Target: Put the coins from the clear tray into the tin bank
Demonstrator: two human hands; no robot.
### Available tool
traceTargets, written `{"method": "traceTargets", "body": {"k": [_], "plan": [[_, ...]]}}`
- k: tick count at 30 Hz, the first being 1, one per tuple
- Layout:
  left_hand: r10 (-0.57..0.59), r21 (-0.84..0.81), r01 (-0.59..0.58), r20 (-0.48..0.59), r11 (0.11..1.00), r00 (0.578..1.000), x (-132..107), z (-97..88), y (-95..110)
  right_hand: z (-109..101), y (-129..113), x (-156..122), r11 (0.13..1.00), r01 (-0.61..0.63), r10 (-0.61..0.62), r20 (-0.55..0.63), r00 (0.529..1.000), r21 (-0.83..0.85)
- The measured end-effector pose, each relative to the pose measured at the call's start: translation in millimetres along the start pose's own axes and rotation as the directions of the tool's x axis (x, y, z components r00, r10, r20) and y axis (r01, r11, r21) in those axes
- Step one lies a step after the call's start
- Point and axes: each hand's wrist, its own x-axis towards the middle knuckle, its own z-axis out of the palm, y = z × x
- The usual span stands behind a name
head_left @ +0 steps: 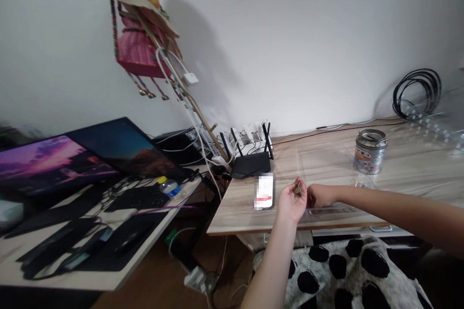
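My left hand (pixel 293 203) is turned palm up, its fingers curled around a few small round coins (pixel 297 189). Close beside it, my right hand (pixel 321 196) is bent down at the wrist with its fingers closed; whatever is in them is hidden. Both hands are over the front of the wood-grain desk (pixel 409 178), at a clear plastic tray or sheet (pixel 326 161). Farther right stands a printed metal tin (pixel 369 152) with a dark slot in its lid. Left of my hands lies a phone (pixel 266 190) with its screen lit.
A black router (pixel 251 164) with antennas sits at the desk's back left. Coiled black cable (pixel 416 91) leans on the wall at right. The left desk (pixel 108 277) holds monitors (pixel 137 149), a bottle (pixel 169 187) and a mouse (pixel 134 234). Cables hang between the desks.
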Motion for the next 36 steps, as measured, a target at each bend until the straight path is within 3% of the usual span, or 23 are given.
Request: {"method": "traceTargets", "body": {"k": [7,11,17,21,26,30,34,36], "plan": [[-0.027,-0.033,0.027,0.001,0.999,1.0,0.3,-4.1,-2.2,-22.2,17.0,-22.3,0.995,-0.095,0.096,0.018,0.995,-0.041],[-0.039,-0.044,0.038,-0.016,0.998,0.999,3.0,-2.9,-8.1,-19.0,23.9,-32.7,0.987,-0.119,0.123,0.027,0.992,-0.106],[-0.057,-0.047,0.056,-0.026,0.997,0.998,10.2,-3.8,-16.0,-12.3,15.9,-30.4,0.984,-0.108,0.114,0.035,0.993,-0.143],[-0.01,-0.042,0.009,-0.022,0.999,1.0,12.6,-10.0,-16.1,-20.3,15.0,-31.1,0.974,-0.129,0.138,0.035,0.99,-0.184],[0.011,0.009,-0.011,-0.022,1.0,1.0,13.1,-10.4,-23.1,-53.4,-1.3,-31.5,0.994,-0.089,0.076,-0.187,0.979,-0.059],[0.01,-0.029,-0.011,-0.014,1.0,1.0,13.1,-3.6,-30.2,-71.9,-20.2,-24.6,0.999,0.01,0.003,-0.262,0.965,0.05],[0.059,-0.095,-0.067,-0.09,0.993,0.994,8.7,-5.0,-24.5,-59.5,-12.8,-21.1,0.996,-0.056,0.031,-0.323,0.946,-0.068],[0.017,-0.11,-0.027,-0.087,0.994,0.996,4.9,-9.5,-18.3,-43.4,-1.6,-22.2,0.996,-0.039,0.024,-0.193,0.981,-0.077]]}}
